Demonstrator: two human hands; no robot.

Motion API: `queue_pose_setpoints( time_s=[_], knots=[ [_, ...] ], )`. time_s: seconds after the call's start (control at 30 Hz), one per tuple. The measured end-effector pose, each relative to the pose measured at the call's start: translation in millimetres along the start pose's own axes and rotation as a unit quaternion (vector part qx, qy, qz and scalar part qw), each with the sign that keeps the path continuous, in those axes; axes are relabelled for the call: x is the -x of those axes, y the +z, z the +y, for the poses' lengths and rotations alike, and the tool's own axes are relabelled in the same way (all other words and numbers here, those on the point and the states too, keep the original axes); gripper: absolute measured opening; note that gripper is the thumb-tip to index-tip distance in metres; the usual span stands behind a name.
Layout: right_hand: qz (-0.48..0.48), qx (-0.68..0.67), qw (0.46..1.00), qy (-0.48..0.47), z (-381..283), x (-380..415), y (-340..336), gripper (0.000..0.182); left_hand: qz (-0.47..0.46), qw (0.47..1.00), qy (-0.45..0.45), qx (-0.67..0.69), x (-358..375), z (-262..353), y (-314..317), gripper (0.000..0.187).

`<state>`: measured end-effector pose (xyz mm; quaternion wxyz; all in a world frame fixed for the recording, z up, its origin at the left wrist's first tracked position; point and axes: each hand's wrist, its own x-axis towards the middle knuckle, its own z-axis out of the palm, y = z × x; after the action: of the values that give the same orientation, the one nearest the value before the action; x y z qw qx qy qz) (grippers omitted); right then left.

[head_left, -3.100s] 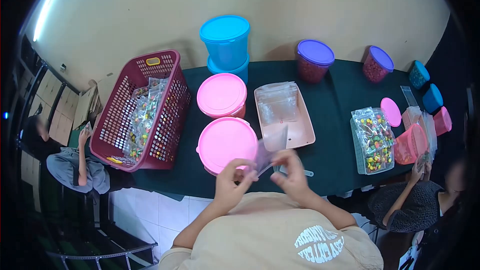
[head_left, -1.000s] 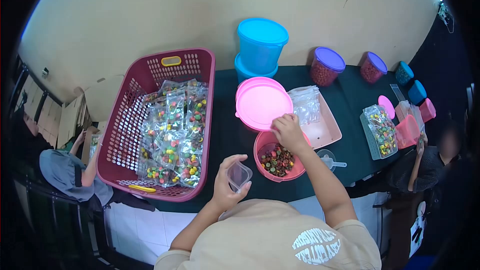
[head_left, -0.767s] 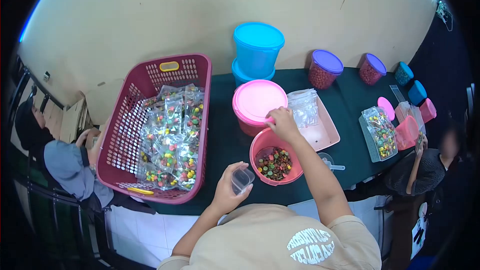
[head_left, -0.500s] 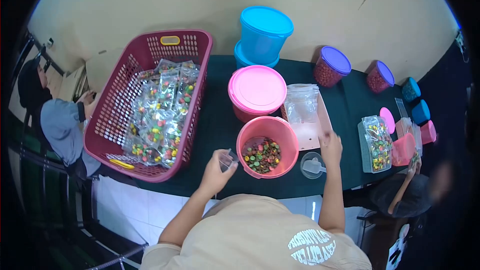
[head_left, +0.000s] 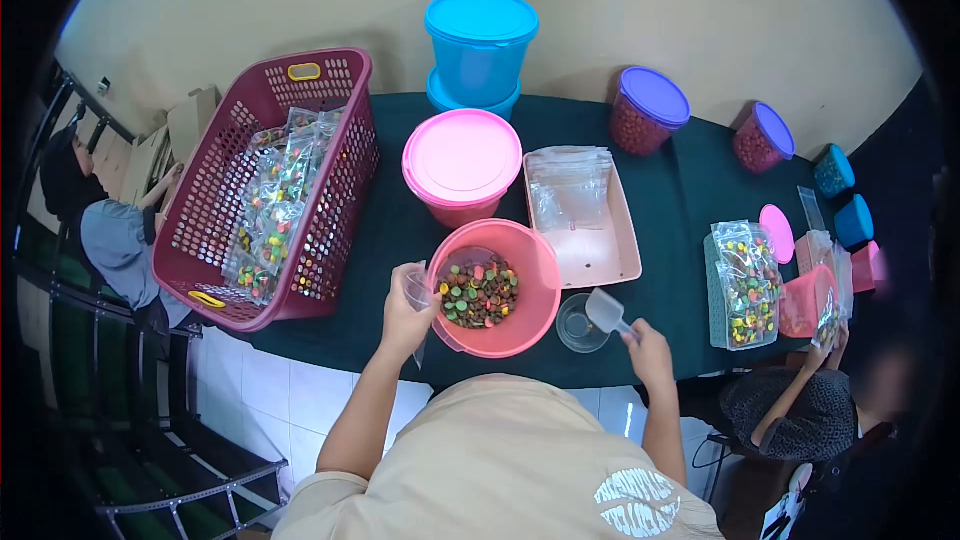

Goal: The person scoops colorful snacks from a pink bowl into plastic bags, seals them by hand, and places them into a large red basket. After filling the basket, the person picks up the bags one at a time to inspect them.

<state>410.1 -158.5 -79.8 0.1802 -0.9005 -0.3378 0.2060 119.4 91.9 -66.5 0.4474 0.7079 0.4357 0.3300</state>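
My left hand (head_left: 404, 322) grips a clear plastic bag (head_left: 418, 287) at the left rim of the pink tub (head_left: 540, 292). Inside the tub lie small round pieces (head_left: 482, 290) in brown, green, yellow and red. My right hand (head_left: 648, 352) is closed on the handle of a translucent white scoop (head_left: 604, 309), which looks empty. The scoop's head is over or beside the rim of a clear round bowl (head_left: 580, 326), right of the tub. Behind the bowl, a pale pink tray (head_left: 600, 258) carries a stack of flat clear bags (head_left: 568, 185).
A maroon basket (head_left: 328, 230) with filled bags stands left. Behind the tub are a pink-lidded bucket (head_left: 463, 155) and stacked blue buckets (head_left: 483, 50). Purple-lidded jars (head_left: 650, 112) and a container of filled bags (head_left: 716, 285) are at right. One person (head_left: 130, 240) is at left, another (head_left: 800, 405) at right.
My right hand has taken the scoop up from the clear bowl, having been at the tray edge. My left hand has brought its bag to the tub's rim. The view has shifted.
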Motion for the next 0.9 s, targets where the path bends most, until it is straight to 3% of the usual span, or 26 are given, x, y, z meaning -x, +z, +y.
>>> queue_pose_setpoints(
  time_s=[0.03,0.1,0.17,0.23,0.37,0.43,0.53,0.67,0.77,0.83,0.9],
  knots=[
    [-0.004,-0.001,1.0,-0.001,-11,8,-17,0.026,0.011,0.998,0.056,-0.012,5,10,4,0.047],
    [0.026,-0.057,0.997,-0.052,-44,21,-44,0.025,-0.002,0.999,0.042,0.01,13,35,12,0.048],
    [-0.027,-0.006,0.989,-0.148,-82,24,-44,0.022,-0.048,0.998,0.044,-0.005,19,43,20,0.047],
    [-0.087,0.087,0.96,-0.252,-111,8,-15,0.019,-0.05,0.998,0.048,-0.01,20,45,28,0.041],
    [-0.013,0.082,0.946,-0.313,-132,-42,67,0.018,-0.015,0.998,0.059,-0.016,23,45,37,0.042],
    [0.003,0.058,0.931,-0.361,-135,-45,79,0.018,-0.002,0.998,0.057,-0.021,25,46,36,0.042],
    [-0.064,0.103,0.891,-0.438,-127,-34,77,0.018,0.002,0.999,0.038,-0.027,29,47,37,0.045],
    [-0.066,0.169,0.919,-0.351,-120,-41,60,0.015,0.013,1.0,0.014,-0.023,36,52,35,0.045],
    [-0.12,0.182,0.907,-0.36,-113,-40,69,0.016,-0.018,0.999,-0.005,-0.035,39,53,33,0.046],
    [-0.148,0.139,0.914,-0.35,-111,-38,79,0.018,-0.017,1.0,-0.008,-0.006,40,54,33,0.046],
    [-0.224,-0.074,0.927,-0.292,-112,-34,87,0.02,-0.021,1.0,-0.02,0.0,41,47,33,0.046]
  ],
)
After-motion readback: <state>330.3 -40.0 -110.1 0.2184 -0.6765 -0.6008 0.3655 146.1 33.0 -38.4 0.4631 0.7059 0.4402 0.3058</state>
